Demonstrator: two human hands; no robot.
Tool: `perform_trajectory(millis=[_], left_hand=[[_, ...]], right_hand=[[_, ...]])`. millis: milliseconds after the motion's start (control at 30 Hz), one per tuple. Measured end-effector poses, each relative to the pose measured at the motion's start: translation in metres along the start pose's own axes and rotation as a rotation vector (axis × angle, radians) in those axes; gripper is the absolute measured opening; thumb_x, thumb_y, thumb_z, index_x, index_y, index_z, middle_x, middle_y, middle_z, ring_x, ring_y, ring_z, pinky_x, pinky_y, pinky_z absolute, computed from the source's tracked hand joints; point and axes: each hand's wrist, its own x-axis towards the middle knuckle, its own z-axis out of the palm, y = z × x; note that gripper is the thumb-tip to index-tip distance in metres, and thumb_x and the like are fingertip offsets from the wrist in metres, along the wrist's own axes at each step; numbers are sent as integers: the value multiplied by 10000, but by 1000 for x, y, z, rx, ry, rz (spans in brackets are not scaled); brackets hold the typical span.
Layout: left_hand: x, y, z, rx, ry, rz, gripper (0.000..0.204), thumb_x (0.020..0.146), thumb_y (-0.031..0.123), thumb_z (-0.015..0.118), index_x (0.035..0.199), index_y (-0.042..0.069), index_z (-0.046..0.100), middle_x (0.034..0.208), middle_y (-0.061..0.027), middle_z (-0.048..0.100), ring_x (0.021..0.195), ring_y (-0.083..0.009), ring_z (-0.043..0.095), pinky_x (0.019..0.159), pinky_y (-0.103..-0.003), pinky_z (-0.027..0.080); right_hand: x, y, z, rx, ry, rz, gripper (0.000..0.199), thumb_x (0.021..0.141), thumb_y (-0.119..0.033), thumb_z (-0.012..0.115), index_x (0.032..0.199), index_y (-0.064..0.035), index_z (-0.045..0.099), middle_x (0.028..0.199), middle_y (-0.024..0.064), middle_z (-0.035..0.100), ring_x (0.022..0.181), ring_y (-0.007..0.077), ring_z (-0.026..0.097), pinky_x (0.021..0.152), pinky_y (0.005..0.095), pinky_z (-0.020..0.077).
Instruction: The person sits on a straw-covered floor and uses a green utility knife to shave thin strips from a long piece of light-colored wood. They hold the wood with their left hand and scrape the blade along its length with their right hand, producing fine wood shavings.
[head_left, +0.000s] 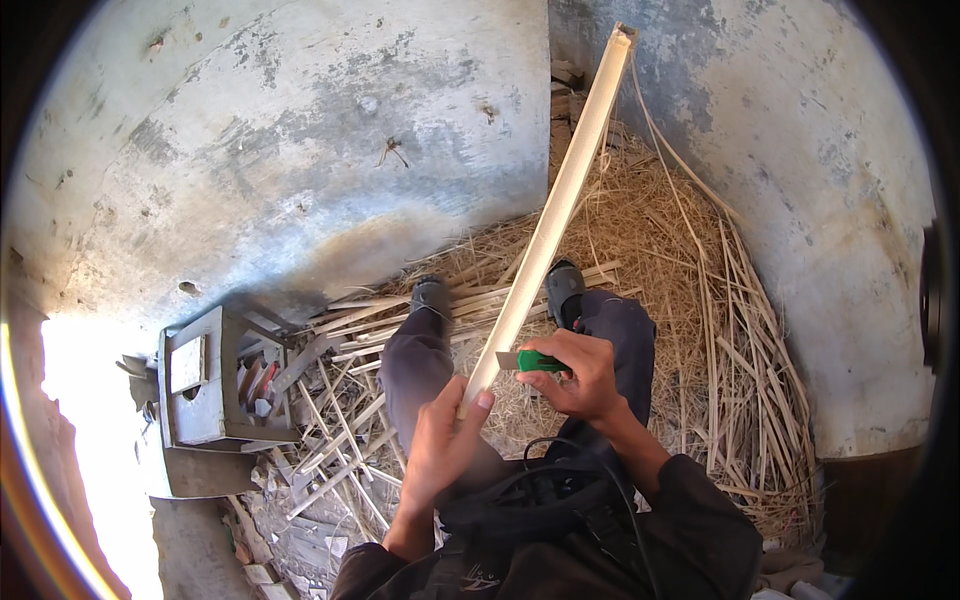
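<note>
A long, pale split length of bamboo slants up and away from me, its far end near the wall corner. My left hand is closed around its near end, thumb along the edge. In my right hand is a knife with a green handle, gripped between thumb and fingers. The short, dull blade points left and meets or overlaps the bamboo just above my left hand; whether it cuts in cannot be told. The bamboo passes between my dark-trousered legs.
At the left, an upturned wooden stool holds small items, beside a bright opening. Fine shavings cover the floor ahead. Many thin bamboo strips lie along the right wall, and more cross the floor by my left foot. Worn walls enclose the corner.
</note>
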Motion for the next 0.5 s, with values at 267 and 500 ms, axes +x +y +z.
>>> perform_trajectory(millis=[267, 500], left_hand=[[4, 1, 0, -49, -52, 40, 327, 1157, 252, 626, 975, -18, 590, 682, -65, 492, 707, -86, 423, 600, -345, 385], [2, -4, 2, -51, -63, 41, 371, 1177, 294, 576, 993, -27, 601, 685, -66, 490, 704, -101, 429, 617, -370, 397]], right_hand=[[4, -5, -1, 33, -15, -13, 341, 852, -316, 955, 1074, -90, 829, 878, 64, 797, 707, 228, 765, 609, 333, 571], [8, -5, -1, 23, 26, -27, 326, 849, -309, 954, 1065, -93, 839, 853, 61, 797, 684, 223, 755, 589, 330, 555]])
